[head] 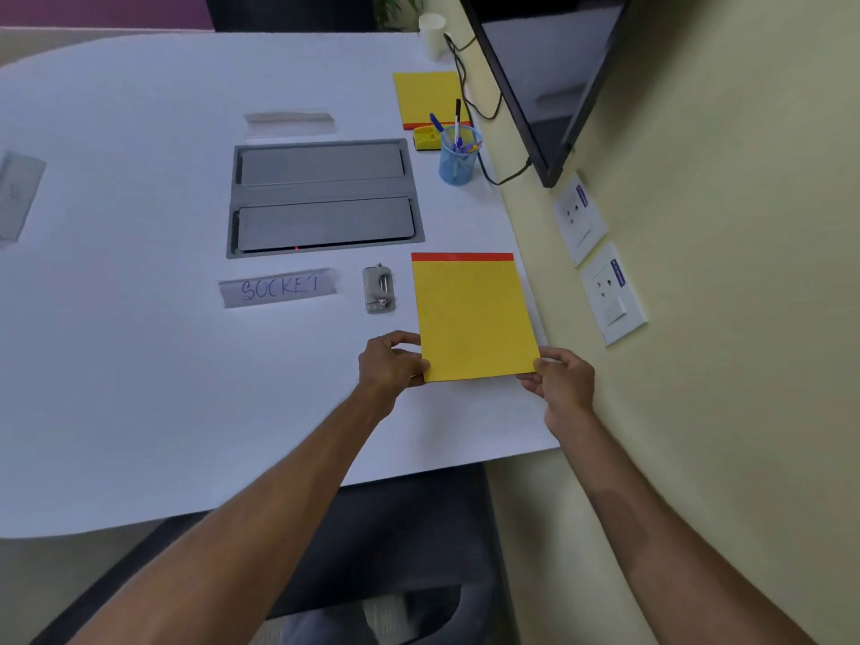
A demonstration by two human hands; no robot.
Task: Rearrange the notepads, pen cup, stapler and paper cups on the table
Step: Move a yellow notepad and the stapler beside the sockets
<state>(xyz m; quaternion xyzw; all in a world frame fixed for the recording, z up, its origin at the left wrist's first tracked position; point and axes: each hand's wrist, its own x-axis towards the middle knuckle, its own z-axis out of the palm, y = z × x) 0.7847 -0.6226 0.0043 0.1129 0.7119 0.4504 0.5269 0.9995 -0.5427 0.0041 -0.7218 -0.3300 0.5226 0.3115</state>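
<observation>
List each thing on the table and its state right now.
near notepad, closed, gripped at both near corners
left hand, grips its left corner
right hand, grips its right corner
far notepad, flat, closed
pen cup, upright, holds pens
stapler, lying untouched
paper cup, upright
socket box, lids shut

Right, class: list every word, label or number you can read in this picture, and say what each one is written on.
"SOCKET": handwritten on the tape strip left of the stapler.
Left-edge tape: writing blurred, unreadable.
Blue labels on the wall sockets: too small to read.
</observation>
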